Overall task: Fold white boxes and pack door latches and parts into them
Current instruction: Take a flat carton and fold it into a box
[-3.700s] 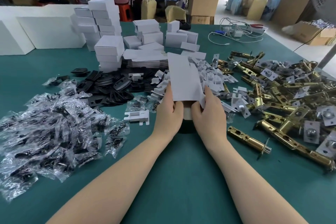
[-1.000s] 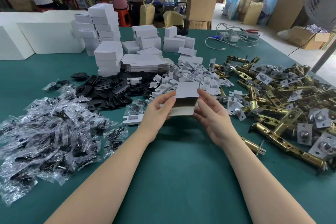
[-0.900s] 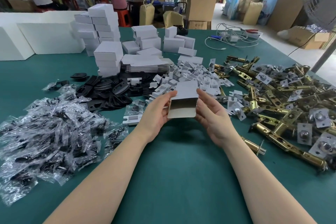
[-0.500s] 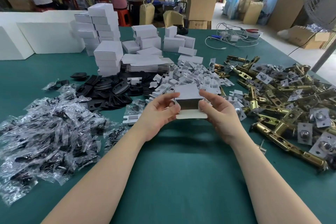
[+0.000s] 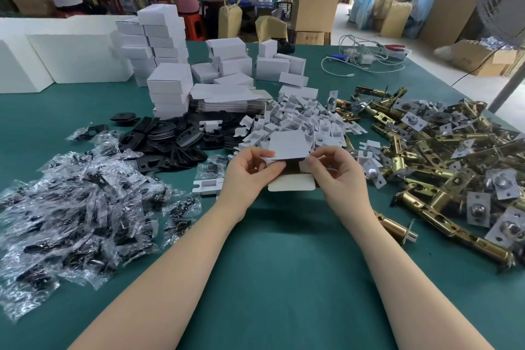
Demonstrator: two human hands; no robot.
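Observation:
A small white box (image 5: 288, 146), half folded, is held above the green table (image 5: 284, 264) between both hands, its open end toward me and a flap hanging below. My left hand (image 5: 250, 172) grips its left side with the thumb on a side flap. My right hand (image 5: 336, 173) pinches the right side flap with curled fingers. Brass door latches (image 5: 443, 167) lie heaped to the right, one (image 5: 395, 229) by my right forearm. Bagged parts (image 5: 76, 207) lie in a pile on the left.
Black plates (image 5: 170, 142) and white card inserts (image 5: 301, 119) lie heaped behind the box. Flat box blanks (image 5: 227, 96) and stacks of folded white boxes (image 5: 162, 45) stand further back. Cables (image 5: 366, 57) lie at the far right; two people work at benches beyond.
The flat blank has been opened into a box shape and tilted with its open end toward me. Both hands have shifted to the side flaps and curled their fingers on them.

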